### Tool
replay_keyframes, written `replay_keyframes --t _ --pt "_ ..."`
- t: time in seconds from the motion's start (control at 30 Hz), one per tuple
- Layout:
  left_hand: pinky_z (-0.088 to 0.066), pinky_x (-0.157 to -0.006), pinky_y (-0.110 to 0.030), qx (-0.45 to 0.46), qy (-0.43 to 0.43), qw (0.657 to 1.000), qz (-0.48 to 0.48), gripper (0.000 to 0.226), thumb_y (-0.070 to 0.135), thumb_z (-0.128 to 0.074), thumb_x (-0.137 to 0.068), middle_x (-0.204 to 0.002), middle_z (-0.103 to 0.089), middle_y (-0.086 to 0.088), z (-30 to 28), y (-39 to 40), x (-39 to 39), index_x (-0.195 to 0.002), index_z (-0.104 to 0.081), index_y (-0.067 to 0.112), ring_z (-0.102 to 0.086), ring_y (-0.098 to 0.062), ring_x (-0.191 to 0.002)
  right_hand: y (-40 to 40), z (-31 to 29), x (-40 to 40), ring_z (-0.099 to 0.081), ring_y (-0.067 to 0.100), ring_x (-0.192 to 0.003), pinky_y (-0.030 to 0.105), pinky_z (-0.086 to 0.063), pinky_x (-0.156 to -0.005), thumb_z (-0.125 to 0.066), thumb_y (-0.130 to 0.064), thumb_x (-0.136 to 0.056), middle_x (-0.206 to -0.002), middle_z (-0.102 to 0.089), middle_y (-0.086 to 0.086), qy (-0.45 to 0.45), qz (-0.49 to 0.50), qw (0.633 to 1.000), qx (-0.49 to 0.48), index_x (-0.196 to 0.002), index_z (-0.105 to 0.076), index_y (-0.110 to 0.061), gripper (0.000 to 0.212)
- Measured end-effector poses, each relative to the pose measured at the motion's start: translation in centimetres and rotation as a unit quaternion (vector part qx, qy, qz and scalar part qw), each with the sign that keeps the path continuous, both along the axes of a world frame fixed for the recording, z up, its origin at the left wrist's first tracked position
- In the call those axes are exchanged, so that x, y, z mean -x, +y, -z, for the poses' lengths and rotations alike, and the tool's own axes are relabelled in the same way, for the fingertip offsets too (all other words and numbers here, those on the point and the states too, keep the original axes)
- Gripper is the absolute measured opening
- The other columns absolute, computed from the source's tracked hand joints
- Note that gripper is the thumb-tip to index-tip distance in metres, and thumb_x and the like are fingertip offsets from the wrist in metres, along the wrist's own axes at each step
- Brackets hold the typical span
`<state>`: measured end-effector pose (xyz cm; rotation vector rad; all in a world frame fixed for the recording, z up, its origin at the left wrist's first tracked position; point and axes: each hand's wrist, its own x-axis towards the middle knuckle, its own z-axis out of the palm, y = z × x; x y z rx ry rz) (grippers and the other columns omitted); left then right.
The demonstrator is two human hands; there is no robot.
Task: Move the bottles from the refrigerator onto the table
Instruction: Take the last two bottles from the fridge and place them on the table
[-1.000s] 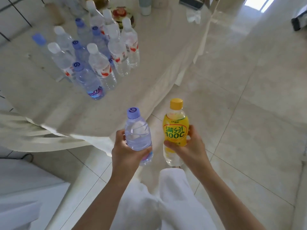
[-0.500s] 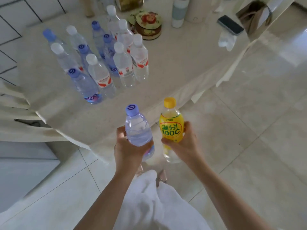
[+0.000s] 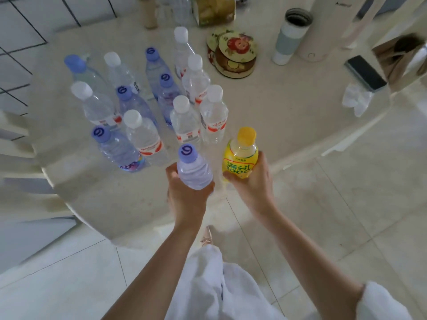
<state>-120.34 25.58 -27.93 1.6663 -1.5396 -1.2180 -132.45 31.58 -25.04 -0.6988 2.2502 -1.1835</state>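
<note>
Fingers on both your hands are wrapped round bottles right now: your left hand [image 3: 184, 197] grips the purple-capped water bottle [image 3: 194, 169] low on its body, and your right hand [image 3: 251, 183] holds the yellow drink bottle [image 3: 240, 161] from the side, thumb across the label. Both are upright with caps pointing up, which makes sense since you can just lower them straight onto their bases.

You've got them hovering over the near part of the table [image 3: 288, 116], just inside its edge at roughly 6 o'clock. The standing cluster of bottles [image 3: 161, 105] sits from 9 to 12 o'clock of your hands, nearest ones just beside the purple cap, so looks like you're adding to the same bunch.

Room-wise, the bare tabletop at 1 to 3 o'clock of the yellow bottle is your easy landing spot, and there's a bare strip directly under your hands. I'd watch two things: the table edge curves away close behind your wrists, so don't set down too near it, and those white-capped bottles at 12 o'clock would probably tip like dominoes if bumped. The round tins [image 3: 233, 56], tumbler [image 3: 291, 35] and phone [image 3: 365, 72] are well apart, no worry there
</note>
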Motion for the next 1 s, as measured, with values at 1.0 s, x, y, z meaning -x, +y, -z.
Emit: replay_keyframes --t 1.0 --pt "-0.039 -0.069 -0.005 0.065 -0.019 0.977 -0.203 0.075 0.024 -0.087 -0.063 -0.112 -0.062 0.006 5.4 0.6 6.6 -0.123 -0.043 0.023 -0.06 -0.014 -0.095 -4.3 8.2 5.4 -0.057 0.024 -0.092 0.04 -0.049 -0.074 -0.086 -0.029 -0.058 -0.1 -0.058 -0.002 0.002 -0.151 0.986 0.068 -0.104 -0.039 -0.027 0.066"
